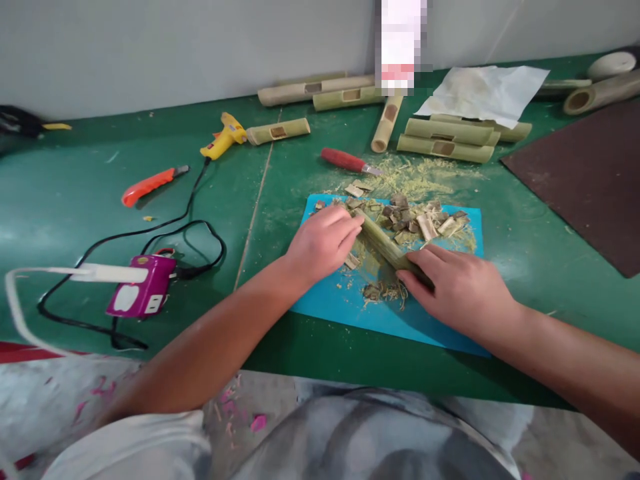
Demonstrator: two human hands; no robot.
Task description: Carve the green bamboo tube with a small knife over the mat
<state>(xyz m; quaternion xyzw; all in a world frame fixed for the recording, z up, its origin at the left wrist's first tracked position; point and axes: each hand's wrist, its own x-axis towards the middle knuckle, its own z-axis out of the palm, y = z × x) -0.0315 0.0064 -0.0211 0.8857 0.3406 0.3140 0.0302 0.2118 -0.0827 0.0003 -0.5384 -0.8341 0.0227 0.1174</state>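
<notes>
A green bamboo tube (383, 241) lies slantwise over the blue mat (330, 297), its far end to the left. My left hand (325, 241) has its fingers closed at that far end. Around the near end my right hand (455, 283) is wrapped, thumb on the side toward me. Bamboo chips (400, 217) and shavings are heaped on the mat behind the tube, and a small clump of fibres (383, 291) sits in front of it. Just beyond the mat lies a red-handled knife (345, 160).
Cut bamboo tubes (445, 147) line the back of the green table (200, 333), some under white paper (483, 93). At left are a yellow glue gun (225, 139), an orange cutter (150, 187) and a purple power socket (140, 287) with cables. A brown board (585, 180) lies right.
</notes>
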